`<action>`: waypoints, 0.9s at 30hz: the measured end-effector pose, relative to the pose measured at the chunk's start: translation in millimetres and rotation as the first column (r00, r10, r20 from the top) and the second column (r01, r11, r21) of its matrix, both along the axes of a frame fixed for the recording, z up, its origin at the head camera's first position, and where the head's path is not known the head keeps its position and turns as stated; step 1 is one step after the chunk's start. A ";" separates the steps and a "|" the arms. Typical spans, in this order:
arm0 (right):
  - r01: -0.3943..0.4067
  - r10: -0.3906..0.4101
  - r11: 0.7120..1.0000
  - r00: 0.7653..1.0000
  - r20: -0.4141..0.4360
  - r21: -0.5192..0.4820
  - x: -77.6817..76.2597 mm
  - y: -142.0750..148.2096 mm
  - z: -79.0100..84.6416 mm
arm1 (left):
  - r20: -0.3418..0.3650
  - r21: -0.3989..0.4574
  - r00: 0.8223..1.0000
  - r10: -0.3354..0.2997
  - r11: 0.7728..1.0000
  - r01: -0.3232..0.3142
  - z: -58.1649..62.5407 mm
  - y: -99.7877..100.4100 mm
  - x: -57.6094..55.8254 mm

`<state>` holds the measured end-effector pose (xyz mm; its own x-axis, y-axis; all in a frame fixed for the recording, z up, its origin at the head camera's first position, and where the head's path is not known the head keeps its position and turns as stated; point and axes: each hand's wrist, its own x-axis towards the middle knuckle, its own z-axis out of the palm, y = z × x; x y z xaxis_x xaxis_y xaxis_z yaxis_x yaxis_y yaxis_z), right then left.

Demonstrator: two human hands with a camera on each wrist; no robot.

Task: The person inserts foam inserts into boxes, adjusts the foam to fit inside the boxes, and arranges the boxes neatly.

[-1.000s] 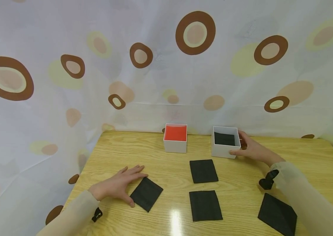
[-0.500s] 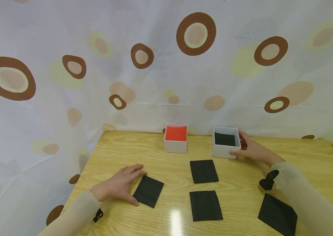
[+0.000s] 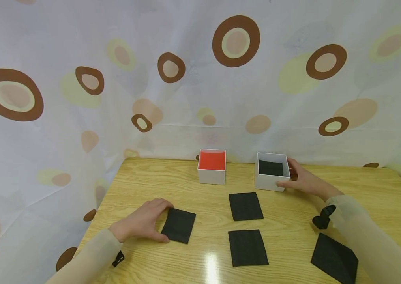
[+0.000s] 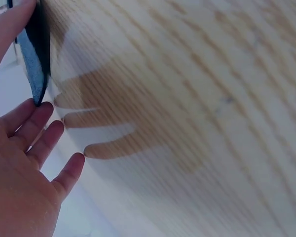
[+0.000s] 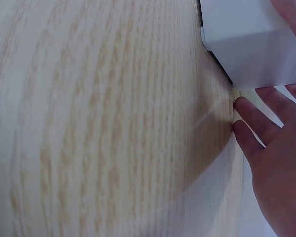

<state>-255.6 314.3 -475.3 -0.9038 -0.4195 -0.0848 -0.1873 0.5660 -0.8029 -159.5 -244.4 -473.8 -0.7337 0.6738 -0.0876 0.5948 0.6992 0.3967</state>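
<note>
Black square (image 3: 179,225) (leftmost on table (image 3: 143,173), no evident long axis) lies just right of nearer left hand (image 3: 141,223), whose thumb and half-spread fingers hold its left corners; right hand (image 3: 306,182), far right, grips white box (image 3: 267,182).

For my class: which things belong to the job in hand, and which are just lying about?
In the job:
left hand, holding a black square
right hand, holding a white box with black contents

Lying about, untouched (though matching squares may belong):
upper middle square
lower middle square
far right square
second box with red contents
</note>
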 end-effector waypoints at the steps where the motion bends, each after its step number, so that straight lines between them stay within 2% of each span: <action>1: 0.000 0.000 1.000 1.000 0.000 0.001 0.0 0.1 -0.1 | -0.004 -0.004 1.000 0.001 1.000 -0.002 0.4 0.5 -0.1; 6: -0.005 0.005 1.000 1.000 0.002 0.005 -0.2 1.2 -1.3 | -0.029 -0.012 0.999 -0.018 1.000 0.017 1.0 3.5 -0.1; 14: -0.005 0.005 1.000 1.000 0.008 0.007 1.1 1.0 0.9 | -0.010 0.024 0.999 -0.037 0.999 0.037 2.9 8.5 -1.4; 20: 0.000 0.000 1.000 1.000 0.014 0.009 1.4 0.7 2.6 | -0.024 -0.024 0.998 -0.063 0.998 0.063 4.2 12.4 -2.5; 23: 0.002 -0.002 1.000 1.000 0.014 0.010 0.4 1.1 1.5 | -0.010 -0.045 0.998 -0.069 0.997 0.069 3.1 14.4 -4.0; 27: 0.004 -0.004 1.000 1.000 0.009 0.010 -1.0 1.5 -0.6 | 0.023 -0.022 0.996 -0.091 0.996 0.092 0.3 16.1 -7.0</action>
<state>-256.6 315.8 -476.0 -0.9045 -0.4151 -0.0973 -0.1780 0.5750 -0.7986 -166.4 -228.3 -473.5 -0.6667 0.7357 -0.1194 0.6479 0.6512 0.3952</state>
